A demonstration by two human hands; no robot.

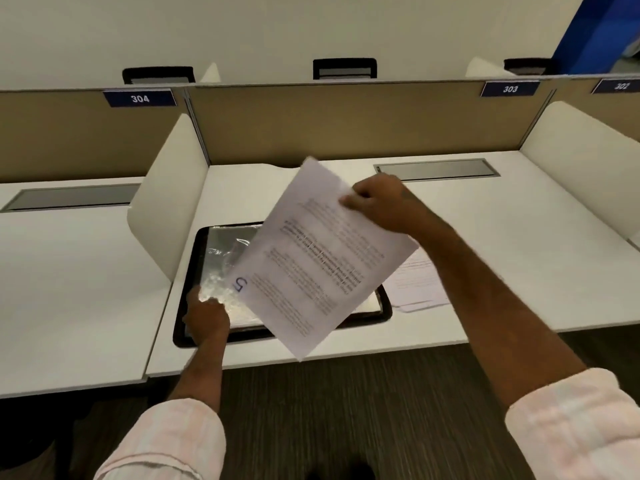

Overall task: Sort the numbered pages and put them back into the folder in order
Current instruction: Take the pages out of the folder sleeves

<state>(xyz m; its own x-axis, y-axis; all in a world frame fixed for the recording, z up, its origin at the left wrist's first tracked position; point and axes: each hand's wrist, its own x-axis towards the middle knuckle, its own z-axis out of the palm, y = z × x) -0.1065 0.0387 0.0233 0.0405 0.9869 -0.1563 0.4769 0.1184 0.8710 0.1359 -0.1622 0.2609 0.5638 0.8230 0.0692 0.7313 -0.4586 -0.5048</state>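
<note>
Black folder (pixel 194 271) lies open and flat on the white desk (pixel 485 254), with a clear plastic sleeve (pixel 221 251) facing up.

- Status: mid-task, filing stage by my read. The page marked 5 (pixel 322 265) is not yet in the folder. It hangs tilted in the air above the folder's right half, number at its lower left corner, print upside down to the camera.
- Right hand (pixel 377 202): fingers and thumb pinch that page near its top edge.
- Left hand (pixel 207 317): on the sleeve at the folder's near left corner. Fingers are bent down onto the plastic, but I can't tell whether they pinch the film or only press it flat.
- Folder contents: glare on the sleeve, so I can't tell if a sheet is inside. A white strip shows at the folder's right edge under the held page; it may be a filed sheet.
- Loose pages (pixel 415 282): a small stack on the desk just right of the folder, partly under the right forearm, numbers unreadable.
- Left to do, as I judge it: insert page 5, then file the stack in order.
</note>
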